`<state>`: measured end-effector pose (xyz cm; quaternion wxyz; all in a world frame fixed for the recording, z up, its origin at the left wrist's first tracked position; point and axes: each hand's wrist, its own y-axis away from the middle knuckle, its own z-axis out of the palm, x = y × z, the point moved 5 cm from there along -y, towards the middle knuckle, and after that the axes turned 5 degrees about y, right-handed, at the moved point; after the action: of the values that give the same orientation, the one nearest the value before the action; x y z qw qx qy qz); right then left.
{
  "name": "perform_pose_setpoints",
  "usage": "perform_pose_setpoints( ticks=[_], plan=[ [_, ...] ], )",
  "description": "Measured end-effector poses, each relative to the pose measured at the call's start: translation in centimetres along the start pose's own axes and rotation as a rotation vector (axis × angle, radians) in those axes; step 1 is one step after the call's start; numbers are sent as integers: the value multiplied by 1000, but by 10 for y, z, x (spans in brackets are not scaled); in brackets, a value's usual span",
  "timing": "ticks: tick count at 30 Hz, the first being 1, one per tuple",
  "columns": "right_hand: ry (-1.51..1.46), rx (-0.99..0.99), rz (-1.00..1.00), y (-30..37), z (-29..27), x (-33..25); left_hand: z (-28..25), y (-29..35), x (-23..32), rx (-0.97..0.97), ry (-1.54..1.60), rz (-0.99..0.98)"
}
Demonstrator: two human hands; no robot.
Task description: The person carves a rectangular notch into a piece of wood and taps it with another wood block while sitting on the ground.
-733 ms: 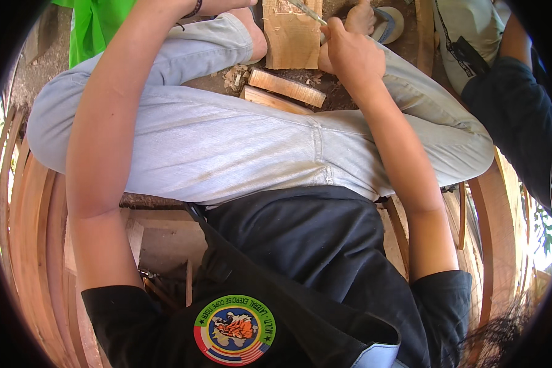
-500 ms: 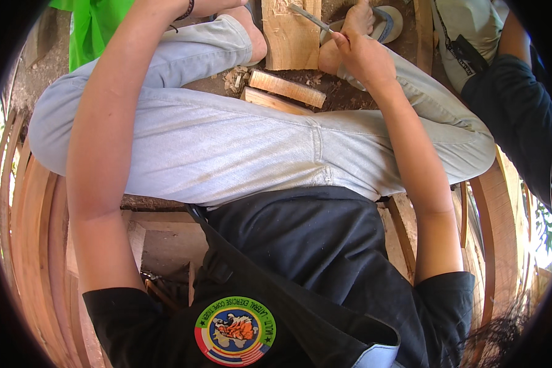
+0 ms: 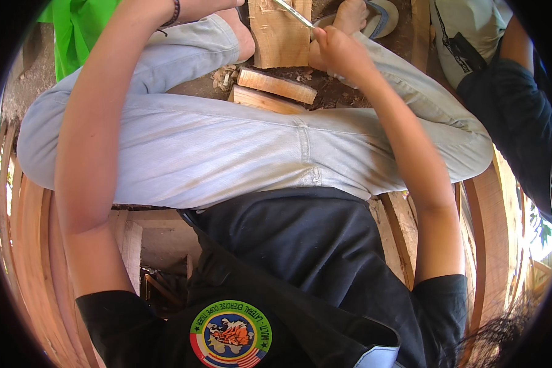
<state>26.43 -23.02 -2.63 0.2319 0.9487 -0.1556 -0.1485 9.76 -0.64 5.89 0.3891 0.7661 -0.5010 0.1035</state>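
- Slanting up toward eleven o'clock from a bent elbow, the right forearm (image 3: 402,116) ends in the right hand (image 3: 345,54), at one o'clock in the view, with its back turned up.
- The right grip is pinching a thin metal tool (image 3: 297,15) by its near end, thumb and fingers pressed together around it.
- From that hand the tool points toward eleven o'clock, its far end cut off by the upper edge; whether it touches the board cannot be told.
- The left arm (image 3: 98,116) rises at ten o'clock, elbow bent, and the left hand (image 3: 208,6) lies at eleven o'clock against the upper edge, a dark bracelet (image 3: 176,13) at its wrist; its fingers are out of sight, so whether that grip is spread or closed cannot be told.
- The wooden board (image 3: 281,46) is at twelve o'clock, between the bare feet, below the tool.
- Toward six o'clock from the board, two wood blocks (image 3: 276,84) lie side by side, with shavings (image 3: 222,76) near their ten o'clock end.
- At eight o'clock, a box-like wooden frame (image 3: 132,245) surrounds a dark hollow with narrow wooden strips in it.
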Motion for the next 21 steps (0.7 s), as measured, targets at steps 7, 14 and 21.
perform_pose_setpoints(
  ticks=[7, 14, 21],
  plan=[
    [-90, -107, 145, 8, -7, -50, 5, 11, -14, -100, -27, -132],
    [194, 129, 69, 8, -47, -25, 2, 2, -5, -23, -10, -20],
    [136, 33, -51, 12, -46, -15, 6, 16, -18, -25, -18, -81]
  ],
)
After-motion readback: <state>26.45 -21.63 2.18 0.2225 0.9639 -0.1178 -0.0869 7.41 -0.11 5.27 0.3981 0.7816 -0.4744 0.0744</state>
